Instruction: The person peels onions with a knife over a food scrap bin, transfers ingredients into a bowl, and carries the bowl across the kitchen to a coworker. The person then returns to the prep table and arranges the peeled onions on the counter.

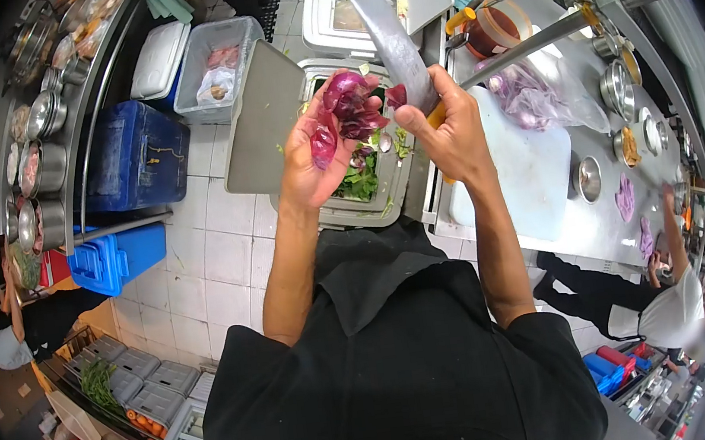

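A purple-red onion (pixel 347 94) with loose papery skin rests in my left hand (pixel 304 163), the fingers curled around it. More dark red skin (pixel 323 141) lies across the palm. My right hand (pixel 457 134) grips a large knife (pixel 388 33) by its yellow handle, the broad blade pointing away from me. A small piece of onion skin (pixel 396 96) is at the blade, near my right thumb. Below both hands stands an open grey bin (pixel 339 214) holding green leaves and onion peelings.
To the right, a steel counter carries a white cutting board (pixel 528 161), a plastic bag of onions (pixel 530 95) and a metal bowl (pixel 588 178). On the left are a blue bin (pixel 136 153) and a clear tub (pixel 215 40). One person (pixel 657 298) stands right, another (pixel 55 319) left.
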Action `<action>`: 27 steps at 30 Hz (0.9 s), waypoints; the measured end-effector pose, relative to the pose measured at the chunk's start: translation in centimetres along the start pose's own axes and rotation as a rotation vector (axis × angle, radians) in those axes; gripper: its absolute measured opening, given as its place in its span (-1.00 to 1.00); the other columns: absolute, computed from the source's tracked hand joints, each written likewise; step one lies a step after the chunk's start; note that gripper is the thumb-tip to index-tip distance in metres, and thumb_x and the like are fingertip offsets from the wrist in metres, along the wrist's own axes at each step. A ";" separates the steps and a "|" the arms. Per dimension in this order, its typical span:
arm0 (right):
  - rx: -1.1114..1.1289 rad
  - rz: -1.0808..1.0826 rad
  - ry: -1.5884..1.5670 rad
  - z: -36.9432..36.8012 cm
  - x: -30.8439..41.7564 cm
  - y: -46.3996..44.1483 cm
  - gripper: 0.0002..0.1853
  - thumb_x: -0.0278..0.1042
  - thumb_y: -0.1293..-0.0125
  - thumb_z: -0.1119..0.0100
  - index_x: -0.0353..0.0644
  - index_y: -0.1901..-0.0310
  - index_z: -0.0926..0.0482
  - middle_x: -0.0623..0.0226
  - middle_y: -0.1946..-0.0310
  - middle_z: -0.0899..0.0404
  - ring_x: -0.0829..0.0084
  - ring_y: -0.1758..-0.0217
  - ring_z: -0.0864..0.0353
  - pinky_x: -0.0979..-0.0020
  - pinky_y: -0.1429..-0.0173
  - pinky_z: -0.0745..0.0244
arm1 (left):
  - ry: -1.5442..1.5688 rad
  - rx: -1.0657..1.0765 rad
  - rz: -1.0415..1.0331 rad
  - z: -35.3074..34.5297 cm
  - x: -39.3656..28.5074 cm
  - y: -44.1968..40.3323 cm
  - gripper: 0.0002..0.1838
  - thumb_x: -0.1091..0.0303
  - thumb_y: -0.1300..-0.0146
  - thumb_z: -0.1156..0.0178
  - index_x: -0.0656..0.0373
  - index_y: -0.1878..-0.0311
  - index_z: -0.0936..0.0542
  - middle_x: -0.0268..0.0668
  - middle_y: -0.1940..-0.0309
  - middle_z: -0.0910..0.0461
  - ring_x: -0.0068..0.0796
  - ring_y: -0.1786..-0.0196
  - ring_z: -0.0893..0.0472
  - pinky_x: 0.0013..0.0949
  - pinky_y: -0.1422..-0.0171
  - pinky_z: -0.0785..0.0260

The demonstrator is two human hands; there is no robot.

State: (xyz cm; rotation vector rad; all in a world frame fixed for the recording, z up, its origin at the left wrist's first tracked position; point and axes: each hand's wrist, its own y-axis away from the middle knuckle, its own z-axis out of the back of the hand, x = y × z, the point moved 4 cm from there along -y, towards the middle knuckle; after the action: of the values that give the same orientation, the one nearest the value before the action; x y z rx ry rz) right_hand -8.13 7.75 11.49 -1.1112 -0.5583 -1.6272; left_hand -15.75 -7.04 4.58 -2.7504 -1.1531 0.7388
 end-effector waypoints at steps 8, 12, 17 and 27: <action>-0.086 0.171 0.240 -0.3 2.3 -0.2 -0.24 0.25 0.13 -0.56 -0.38 0.22 -0.53 0.18 0.48 -0.52 0.28 0.46 -0.54 0.32 0.35 -0.46 | -0.009 -0.006 0.033 0.4 0.7 0.6 -0.25 0.30 -0.31 -0.24 0.28 -0.47 -0.13 -0.11 -0.31 -0.39 -0.26 -0.32 -0.46 -0.17 -0.44 -0.30; -0.066 0.115 0.165 -0.9 1.2 0.1 -0.31 0.24 -0.01 -0.48 -0.35 0.23 -0.53 0.20 0.51 -0.50 0.39 0.49 -0.47 0.35 0.38 -0.40 | -0.053 0.009 0.022 0.1 0.6 0.8 -0.27 0.31 -0.33 -0.22 0.29 -0.47 -0.13 -0.08 -0.31 -0.38 -0.23 -0.34 -0.44 -0.14 -0.47 -0.25; -0.075 -0.154 -0.108 -0.8 -1.8 0.0 -0.55 0.05 -0.24 -0.36 -0.26 0.22 -0.57 0.31 0.53 -0.49 0.56 0.49 -0.34 0.41 0.42 -0.29 | -0.075 -0.041 -0.003 -0.6 0.4 0.6 -0.31 0.24 -0.37 -0.16 0.29 -0.45 -0.15 0.02 -0.37 -0.31 -0.14 -0.39 -0.38 -0.13 -0.48 -0.23; -0.059 -0.060 -0.098 -1.4 1.8 0.9 -0.47 0.04 -0.06 -0.52 -0.32 0.26 -0.57 0.29 0.50 -0.60 0.55 0.50 -0.51 0.44 0.37 -0.42 | -0.063 0.021 -0.019 1.1 1.3 1.3 -0.32 0.20 -0.40 -0.10 0.27 -0.48 -0.14 -0.06 -0.35 -0.34 -0.26 -0.35 -0.42 -0.15 -0.43 -0.29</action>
State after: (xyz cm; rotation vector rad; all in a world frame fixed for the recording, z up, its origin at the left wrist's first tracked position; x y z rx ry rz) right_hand -7.93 5.47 12.23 -1.2337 -0.6161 -1.6564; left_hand -14.58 -7.16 2.79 -2.7141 -1.1742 0.8356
